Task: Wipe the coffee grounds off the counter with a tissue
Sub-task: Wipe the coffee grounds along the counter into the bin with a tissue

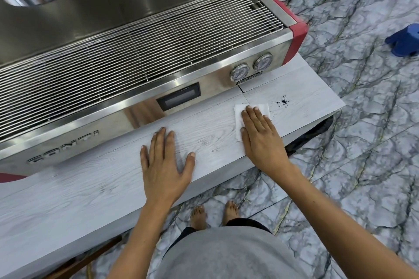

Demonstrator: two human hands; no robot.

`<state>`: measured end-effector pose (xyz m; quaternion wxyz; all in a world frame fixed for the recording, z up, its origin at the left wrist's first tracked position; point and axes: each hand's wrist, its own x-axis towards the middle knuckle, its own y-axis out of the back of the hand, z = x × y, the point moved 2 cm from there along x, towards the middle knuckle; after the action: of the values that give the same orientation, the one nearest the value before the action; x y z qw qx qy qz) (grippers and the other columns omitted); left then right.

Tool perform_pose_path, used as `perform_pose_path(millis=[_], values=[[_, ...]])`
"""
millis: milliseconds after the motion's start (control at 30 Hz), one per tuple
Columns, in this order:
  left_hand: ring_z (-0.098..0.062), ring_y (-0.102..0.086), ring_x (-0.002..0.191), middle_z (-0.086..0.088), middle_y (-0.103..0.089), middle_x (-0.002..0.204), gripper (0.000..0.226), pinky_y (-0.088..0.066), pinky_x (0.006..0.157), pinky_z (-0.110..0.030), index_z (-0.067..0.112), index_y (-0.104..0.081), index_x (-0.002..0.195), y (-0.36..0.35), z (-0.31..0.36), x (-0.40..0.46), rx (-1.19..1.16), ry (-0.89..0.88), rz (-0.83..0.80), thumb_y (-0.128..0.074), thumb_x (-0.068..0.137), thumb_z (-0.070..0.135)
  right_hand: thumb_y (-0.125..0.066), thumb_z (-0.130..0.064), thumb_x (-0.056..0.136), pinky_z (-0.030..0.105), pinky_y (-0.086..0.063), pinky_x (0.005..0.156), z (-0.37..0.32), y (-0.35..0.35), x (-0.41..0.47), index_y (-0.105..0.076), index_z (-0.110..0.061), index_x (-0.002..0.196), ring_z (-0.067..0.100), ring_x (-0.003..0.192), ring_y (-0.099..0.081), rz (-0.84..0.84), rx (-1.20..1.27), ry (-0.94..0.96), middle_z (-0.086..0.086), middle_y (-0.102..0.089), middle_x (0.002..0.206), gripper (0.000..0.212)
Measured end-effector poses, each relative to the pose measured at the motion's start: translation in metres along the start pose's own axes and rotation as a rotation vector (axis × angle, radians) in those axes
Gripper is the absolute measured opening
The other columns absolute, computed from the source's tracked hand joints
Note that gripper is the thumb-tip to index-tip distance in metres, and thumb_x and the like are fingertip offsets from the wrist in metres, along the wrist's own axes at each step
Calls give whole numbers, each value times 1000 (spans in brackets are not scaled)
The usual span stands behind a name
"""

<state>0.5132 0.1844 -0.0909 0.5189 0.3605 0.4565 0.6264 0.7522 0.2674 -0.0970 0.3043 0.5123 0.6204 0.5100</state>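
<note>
Counter [90, 188] white woodgrain, espresso machine [140, 56] behind; marble floor [362, 120] beyond. Right hand [260, 136] flat, pressing tissue [240, 115]; coffee grounds [282, 102] just beside. Left hand [163, 161] flat, empty.

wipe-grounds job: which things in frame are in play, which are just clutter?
In play:
- tissue, flat under the right hand
- coffee grounds, just right of the tissue, untouched
- counter
- left hand, flat on the counter, empty

Clutter:
- espresso machine behind the hands
- blue stool on the floor
</note>
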Motion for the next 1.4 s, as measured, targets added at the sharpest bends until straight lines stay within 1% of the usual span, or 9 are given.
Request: perform_pose_path(millis=[167, 367, 567, 700, 900, 1033, 1167, 1333, 1400], values=[[-13, -1, 154, 2, -10, 167, 80, 1, 124, -46, 20, -22, 157, 0, 0, 0, 5, 0, 0, -26, 92, 68, -26, -29, 101, 43, -24, 117, 4, 1, 1, -39, -1, 143, 28, 142, -30, -1, -6, 4, 16, -36, 151, 52], [-13, -2, 153, 2, -10, 167, 80, 1, 124, -45, 21, -22, 156, 0, 0, 0, 13, 5, 1, -27, 92, 68, -23, -32, 101, 42, -22, 117, 23, 8, 6, -38, -3, 144, 26, 144, -27, -7, -5, -38, 14, -34, 153, 55], [-13, -5, 153, 3, -12, 167, 80, 0, 124, -45, 21, -24, 156, 0, 0, 0, 7, 5, 16, -27, 92, 68, -26, -29, 101, 45, -29, 115, 34, 13, 9, -44, -2, 140, 28, 140, -34, 21, 36, -29, 15, -41, 148, 51], [-14, -8, 153, 3, -15, 166, 78, -3, 124, -46, 20, -27, 155, 0, 1, -1, 11, -1, 33, -30, 93, 67, -31, -22, 99, 49, -40, 106, 36, 17, 13, -55, 0, 130, 31, 133, -46, 86, 114, -36, 18, -53, 138, 45], [-13, -10, 153, 3, -17, 165, 77, -4, 124, -45, 21, -30, 154, -1, 1, -1, 7, 6, 50, -31, 92, 67, -37, -16, 100, 48, -40, 106, 36, 20, 14, -59, -2, 124, 29, 131, -47, 102, 176, -21, 16, -56, 135, 36], [-13, -10, 153, 3, -17, 165, 77, -3, 124, -44, 21, -30, 154, -1, 0, -1, -2, 8, 53, -31, 92, 67, -44, -10, 98, 46, -40, 107, 16, 25, 8, -61, -2, 123, 28, 129, -50, 119, 250, 54, 16, -58, 133, 31], [-12, -10, 153, 4, -17, 165, 78, -3, 124, -43, 19, -30, 154, 0, -2, -2, -23, -1, 53, -30, 92, 67, -46, -7, 97, 44, -37, 110, -20, 31, 1, -60, -2, 124, 26, 130, -49, 119, 333, 143, 15, -57, 134, 31], [-14, -14, 152, 2, -22, 164, 77, -6, 124, -42, 15, -32, 153, 0, -7, -2, -70, -13, 67, -32, 94, 63, -41, -14, 99, 40, -31, 114, -60, 15, -11, -56, -4, 130, 23, 134, -45, 59, 325, 264, 12, -54, 139, 36], [-14, -15, 152, 1, -23, 164, 76, -6, 124, -42, 15, -32, 153, 0, -8, -2, -82, -19, 69, -33, 94, 62, -41, -15, 99, 40, -32, 113, -71, 0, -16, -57, -4, 130, 23, 133, -45, 37, 289, 304, 12, -55, 138, 36]])
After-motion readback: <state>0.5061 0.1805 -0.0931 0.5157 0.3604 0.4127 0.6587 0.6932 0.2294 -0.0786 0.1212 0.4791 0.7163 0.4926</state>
